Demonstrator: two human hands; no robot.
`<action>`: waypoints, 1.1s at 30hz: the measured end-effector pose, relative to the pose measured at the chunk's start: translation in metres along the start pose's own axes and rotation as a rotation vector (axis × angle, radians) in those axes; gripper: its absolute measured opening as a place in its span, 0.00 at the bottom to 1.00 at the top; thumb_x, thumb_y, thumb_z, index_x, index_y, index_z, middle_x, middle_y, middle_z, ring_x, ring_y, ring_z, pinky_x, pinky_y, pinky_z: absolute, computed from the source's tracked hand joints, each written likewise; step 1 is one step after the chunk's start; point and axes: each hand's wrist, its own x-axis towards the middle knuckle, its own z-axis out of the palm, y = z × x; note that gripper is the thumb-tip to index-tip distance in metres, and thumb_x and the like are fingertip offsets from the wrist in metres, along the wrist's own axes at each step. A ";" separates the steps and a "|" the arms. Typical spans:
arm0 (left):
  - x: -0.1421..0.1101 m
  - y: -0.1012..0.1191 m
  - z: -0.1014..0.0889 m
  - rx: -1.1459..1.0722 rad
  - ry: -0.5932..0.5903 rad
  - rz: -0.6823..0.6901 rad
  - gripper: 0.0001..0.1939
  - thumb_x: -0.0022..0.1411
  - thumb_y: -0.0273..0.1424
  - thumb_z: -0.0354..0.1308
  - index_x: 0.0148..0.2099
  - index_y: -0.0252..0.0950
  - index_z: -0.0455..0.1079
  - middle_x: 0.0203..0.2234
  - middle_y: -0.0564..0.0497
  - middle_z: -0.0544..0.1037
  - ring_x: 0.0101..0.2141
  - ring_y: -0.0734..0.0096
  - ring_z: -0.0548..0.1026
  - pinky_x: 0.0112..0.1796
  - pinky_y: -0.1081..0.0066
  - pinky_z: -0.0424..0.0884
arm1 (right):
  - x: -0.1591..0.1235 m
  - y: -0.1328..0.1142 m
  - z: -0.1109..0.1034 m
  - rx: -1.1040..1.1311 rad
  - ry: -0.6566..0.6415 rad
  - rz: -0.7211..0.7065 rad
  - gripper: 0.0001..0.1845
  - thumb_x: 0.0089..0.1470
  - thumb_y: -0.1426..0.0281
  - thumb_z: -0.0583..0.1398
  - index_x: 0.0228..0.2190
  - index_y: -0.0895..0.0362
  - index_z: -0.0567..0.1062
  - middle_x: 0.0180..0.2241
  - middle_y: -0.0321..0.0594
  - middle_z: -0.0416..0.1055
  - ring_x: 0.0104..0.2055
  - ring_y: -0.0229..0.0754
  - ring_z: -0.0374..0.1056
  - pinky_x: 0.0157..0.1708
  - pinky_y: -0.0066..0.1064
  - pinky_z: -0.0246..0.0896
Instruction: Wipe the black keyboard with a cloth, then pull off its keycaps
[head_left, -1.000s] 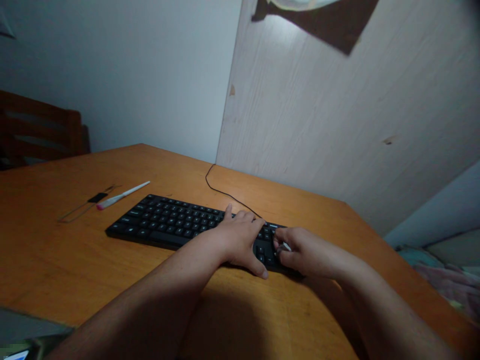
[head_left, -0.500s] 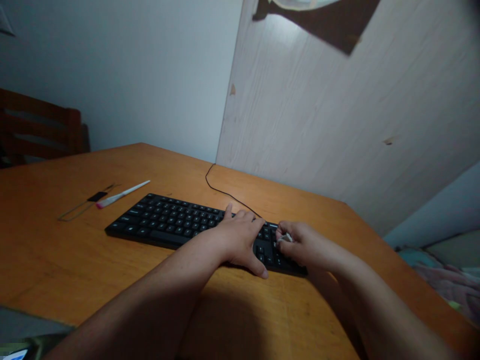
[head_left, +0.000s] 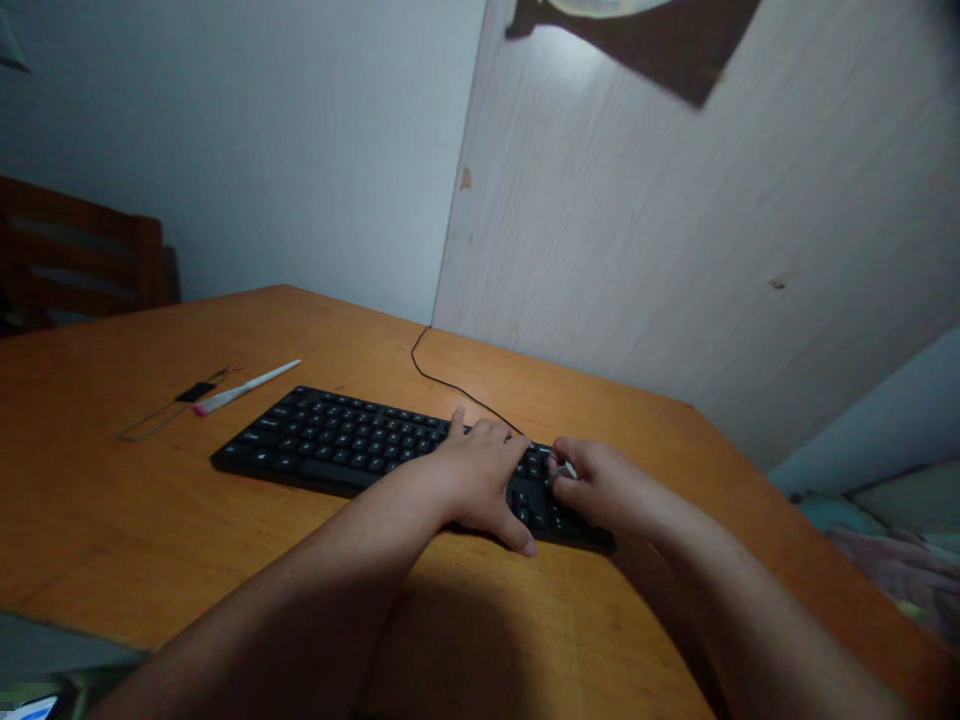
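Observation:
A black keyboard (head_left: 337,440) lies at a slant on the wooden table. My left hand (head_left: 484,475) rests palm down across its right half, fingers spread and thumb stretched toward the near edge. Over the number keys at the keyboard's right end, my right hand (head_left: 592,480) is closed in a pinch around a small crumpled white wipe (head_left: 564,471), perhaps tissue or cloth. The fingers hide most of it. Keys beneath both hands are covered from sight.
Left of the keyboard lie a white brush (head_left: 251,387) with a pink end and a wire tool (head_left: 196,392) with a black middle. A thin cable (head_left: 457,388) runs back to the wall. A wooden chair (head_left: 82,250) stands behind the table (head_left: 360,330).
My right hand has shifted slightly left and away from me over the number keys, still pinching the white wipe. My left hand stays in place on the keyboard.

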 end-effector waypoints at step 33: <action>0.001 0.001 0.001 0.009 0.009 0.007 0.53 0.37 0.63 0.60 0.61 0.41 0.58 0.55 0.40 0.67 0.58 0.43 0.59 0.59 0.37 0.41 | 0.016 0.018 0.010 0.223 0.201 0.124 0.03 0.50 0.68 0.56 0.28 0.54 0.67 0.21 0.32 0.65 0.22 0.36 0.60 0.20 0.26 0.48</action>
